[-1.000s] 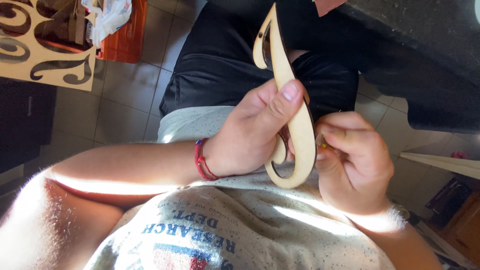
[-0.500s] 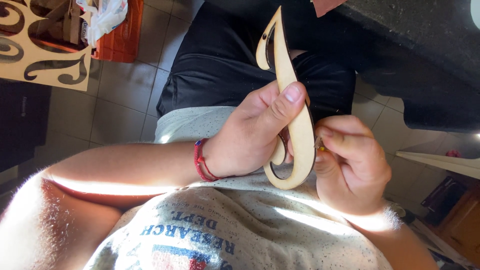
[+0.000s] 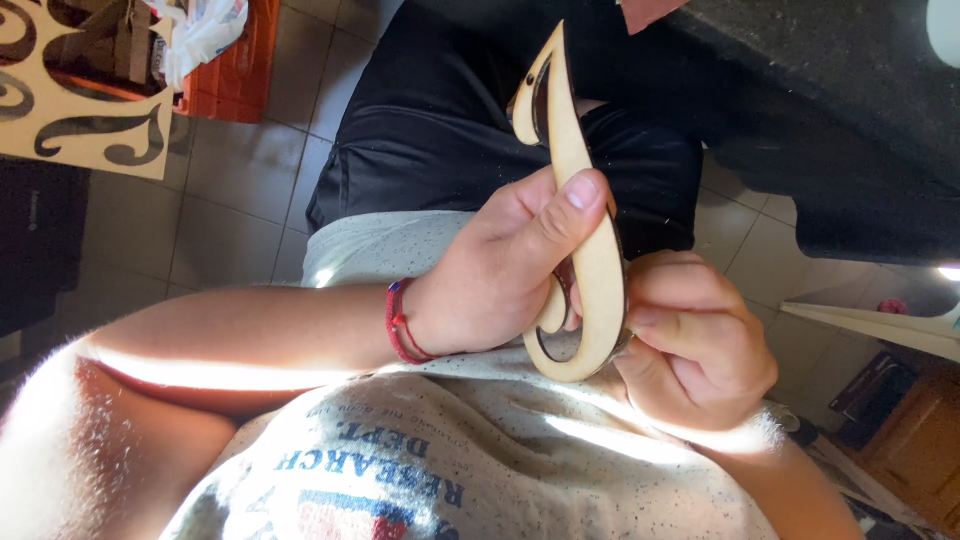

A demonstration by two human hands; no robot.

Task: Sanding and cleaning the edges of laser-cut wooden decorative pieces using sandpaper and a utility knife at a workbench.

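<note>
A flat, pale wooden cutout (image 3: 578, 165) with a long curved, hooked shape stands upright over my lap. My left hand (image 3: 500, 270), with a red cord bracelet (image 3: 398, 322) on its wrist, grips the cutout's middle, with the thumb laid across its face. My right hand (image 3: 695, 350) is curled against the cutout's lower rounded end, and its thumb and fingers pinch the right edge. Whatever small thing may sit between those fingers is hidden.
My grey printed shirt (image 3: 430, 470) and black shorts (image 3: 450, 130) fill the middle. On the tiled floor (image 3: 240, 170) at upper left lie a wooden panel with scroll-shaped cut-outs (image 3: 70, 120) and an orange crate (image 3: 225, 75). A dark countertop (image 3: 830, 90) spans the upper right.
The hands and the cutout have stayed almost in place. My right hand's fingers have shifted slightly along the lower curve.
</note>
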